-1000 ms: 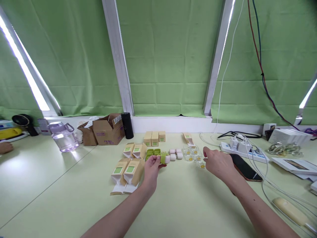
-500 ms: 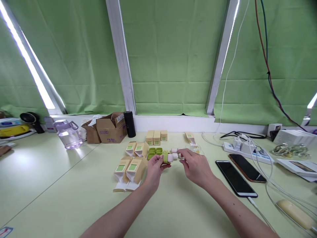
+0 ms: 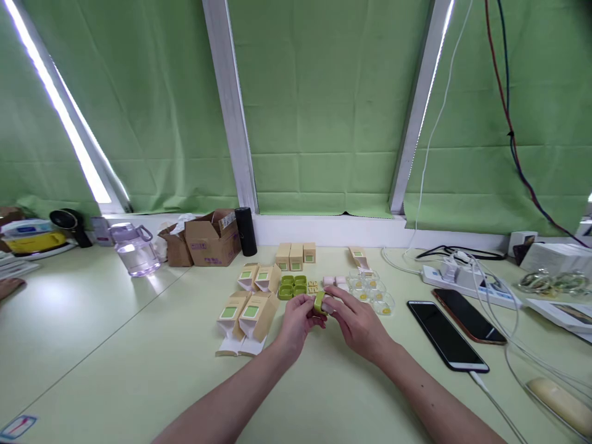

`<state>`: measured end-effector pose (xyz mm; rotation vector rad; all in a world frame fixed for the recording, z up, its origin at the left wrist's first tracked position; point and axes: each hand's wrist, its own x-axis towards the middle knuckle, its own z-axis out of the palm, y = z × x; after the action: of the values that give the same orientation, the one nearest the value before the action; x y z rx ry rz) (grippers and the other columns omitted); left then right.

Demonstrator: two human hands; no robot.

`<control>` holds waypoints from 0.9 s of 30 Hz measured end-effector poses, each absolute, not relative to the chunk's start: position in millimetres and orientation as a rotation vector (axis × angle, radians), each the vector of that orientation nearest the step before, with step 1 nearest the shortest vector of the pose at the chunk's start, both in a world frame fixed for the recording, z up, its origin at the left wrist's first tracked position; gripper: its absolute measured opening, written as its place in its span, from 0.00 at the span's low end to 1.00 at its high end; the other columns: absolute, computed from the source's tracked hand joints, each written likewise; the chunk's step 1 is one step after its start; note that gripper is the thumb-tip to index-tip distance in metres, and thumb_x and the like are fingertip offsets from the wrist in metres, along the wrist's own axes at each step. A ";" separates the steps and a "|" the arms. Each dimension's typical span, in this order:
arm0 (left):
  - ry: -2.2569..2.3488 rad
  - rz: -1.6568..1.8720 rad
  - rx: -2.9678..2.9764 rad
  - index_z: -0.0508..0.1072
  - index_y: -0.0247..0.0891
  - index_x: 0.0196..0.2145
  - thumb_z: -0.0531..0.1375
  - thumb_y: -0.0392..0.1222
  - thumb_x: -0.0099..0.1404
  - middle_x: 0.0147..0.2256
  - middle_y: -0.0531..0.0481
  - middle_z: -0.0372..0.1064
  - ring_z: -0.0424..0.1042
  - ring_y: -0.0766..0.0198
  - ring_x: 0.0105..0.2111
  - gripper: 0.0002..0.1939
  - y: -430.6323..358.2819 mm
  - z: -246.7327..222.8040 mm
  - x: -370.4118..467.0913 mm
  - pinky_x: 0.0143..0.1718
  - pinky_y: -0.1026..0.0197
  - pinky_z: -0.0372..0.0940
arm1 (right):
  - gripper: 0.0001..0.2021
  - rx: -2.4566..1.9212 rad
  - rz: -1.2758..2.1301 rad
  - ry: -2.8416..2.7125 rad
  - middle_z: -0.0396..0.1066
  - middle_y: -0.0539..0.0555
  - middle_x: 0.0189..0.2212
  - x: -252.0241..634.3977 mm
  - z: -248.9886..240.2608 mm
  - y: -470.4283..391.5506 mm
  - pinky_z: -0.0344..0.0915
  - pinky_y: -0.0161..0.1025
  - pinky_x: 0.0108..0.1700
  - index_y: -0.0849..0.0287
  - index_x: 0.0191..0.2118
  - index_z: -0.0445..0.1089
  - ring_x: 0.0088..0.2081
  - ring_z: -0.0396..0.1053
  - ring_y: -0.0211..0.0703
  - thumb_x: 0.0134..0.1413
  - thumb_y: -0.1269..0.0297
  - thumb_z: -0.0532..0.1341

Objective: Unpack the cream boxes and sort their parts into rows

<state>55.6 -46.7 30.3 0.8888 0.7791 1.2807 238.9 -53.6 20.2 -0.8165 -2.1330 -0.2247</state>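
- A pale table (image 3: 115, 370) carries all the things; at its far side stands a brown carton (image 3: 208, 242), with a bottle (image 3: 134, 250) left of it.
- The left hand (image 3: 298, 324) pinches the green piece between thumb and fingers.
- The right hand (image 3: 358, 320) meets this piece from the right, its fingertips bent close together on it; whether they also grip something small, one cannot tell.
- A phone (image 3: 446, 336) lies to the right of this hand.
- Four opened packets (image 3: 259, 311) lie left of the hands.
- Clear cups (image 3: 372, 290) are beyond the right hand.
- Green cups (image 3: 293, 287) sit just beyond the left hand.
- The green piece (image 3: 319, 301) is between both hands, partly hidden by fingers.
- Tiny yellow squares (image 3: 313, 287) lie beside the green cups.
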 end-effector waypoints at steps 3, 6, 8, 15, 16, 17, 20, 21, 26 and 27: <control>0.777 1.272 0.894 0.68 0.36 0.28 0.73 0.53 0.54 0.23 0.52 0.70 0.71 0.64 0.20 0.21 -47.5 32.9 55.7 0.22 0.61 0.65 | 0.23 -0.743 -0.136 -2.074 0.69 0.61 0.60 237.2 17.4 -52.7 0.77 0.47 0.51 0.51 0.64 0.63 0.57 0.73 0.50 0.69 0.75 0.52; 0.770 1.263 0.915 0.69 0.36 0.29 0.71 0.58 0.55 0.23 0.52 0.70 0.70 0.64 0.19 0.23 -48.3 34.5 55.4 0.18 0.63 0.61 | 0.21 -0.712 0.066 -1.968 0.68 0.61 0.60 233.5 15.2 -53.7 0.78 0.47 0.53 0.50 0.64 0.63 0.62 0.69 0.51 0.69 0.72 0.53; 0.775 1.267 0.933 0.69 0.36 0.29 0.69 0.60 0.57 0.23 0.52 0.70 0.68 0.66 0.18 0.24 -48.3 34.5 54.6 0.17 0.65 0.57 | 0.19 -0.732 0.238 -1.859 0.68 0.61 0.60 229.7 14.1 -55.3 0.79 0.46 0.50 0.50 0.62 0.64 0.61 0.69 0.51 0.70 0.69 0.54; 0.852 1.323 1.000 0.67 0.36 0.25 0.66 0.62 0.59 0.25 0.49 0.73 0.64 0.71 0.18 0.25 -40.7 28.6 49.1 0.17 0.68 0.51 | 0.16 -0.748 0.860 -1.417 0.73 0.57 0.49 217.9 14.0 -57.5 0.78 0.49 0.48 0.52 0.57 0.66 0.46 0.75 0.47 0.70 0.53 0.58; 0.861 1.325 1.000 0.67 0.36 0.25 0.66 0.62 0.59 0.24 0.50 0.73 0.64 0.71 0.18 0.25 -39.5 27.7 48.7 0.17 0.68 0.51 | 0.17 -0.736 0.942 -1.350 0.73 0.56 0.47 217.1 14.2 -57.0 0.78 0.50 0.48 0.52 0.56 0.67 0.46 0.75 0.48 0.68 0.50 0.60; 0.868 1.328 1.001 0.67 0.36 0.25 0.66 0.62 0.59 0.24 0.50 0.72 0.64 0.71 0.17 0.25 -38.6 26.9 48.5 0.17 0.68 0.51 | 0.18 -0.724 1.021 -1.282 0.74 0.55 0.45 216.5 14.3 -56.3 0.78 0.50 0.47 0.53 0.54 0.69 0.45 0.76 0.48 0.66 0.48 0.62; 0.877 1.340 1.013 0.67 0.37 0.25 0.66 0.61 0.59 0.24 0.50 0.73 0.64 0.71 0.18 0.24 -37.6 25.4 48.8 0.18 0.68 0.51 | 0.22 -0.679 1.259 -1.090 0.76 0.55 0.39 215.0 13.6 -54.1 0.78 0.50 0.42 0.56 0.46 0.72 0.42 0.77 0.50 0.57 0.42 0.68; 0.879 1.344 1.019 0.68 0.37 0.25 0.66 0.61 0.59 0.24 0.50 0.73 0.64 0.71 0.18 0.24 -37.6 25.1 49.0 0.18 0.68 0.51 | 0.23 -0.665 1.335 -1.038 0.76 0.55 0.39 214.6 12.9 -53.5 0.78 0.50 0.41 0.57 0.44 0.73 0.42 0.77 0.51 0.54 0.42 0.69; 0.900 1.379 1.024 0.67 0.37 0.27 0.67 0.62 0.58 0.24 0.50 0.72 0.64 0.71 0.18 0.24 -37.7 24.3 49.6 0.19 0.68 0.51 | 0.24 -0.639 1.539 -0.866 0.79 0.57 0.38 213.6 9.7 -52.1 0.76 0.43 0.38 0.59 0.40 0.73 0.40 0.80 0.50 0.48 0.44 0.74; 0.902 1.394 1.021 0.67 0.38 0.27 0.67 0.61 0.58 0.24 0.51 0.72 0.64 0.71 0.19 0.24 -37.7 24.3 49.6 0.19 0.67 0.52 | 0.24 -0.640 1.547 -0.853 0.80 0.57 0.38 213.7 9.9 -52.2 0.76 0.42 0.37 0.59 0.40 0.73 0.40 0.80 0.50 0.48 0.44 0.74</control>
<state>49.6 -37.7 24.3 1.0213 0.9024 1.3939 213.7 -52.2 9.9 -0.6395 -0.8528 1.5469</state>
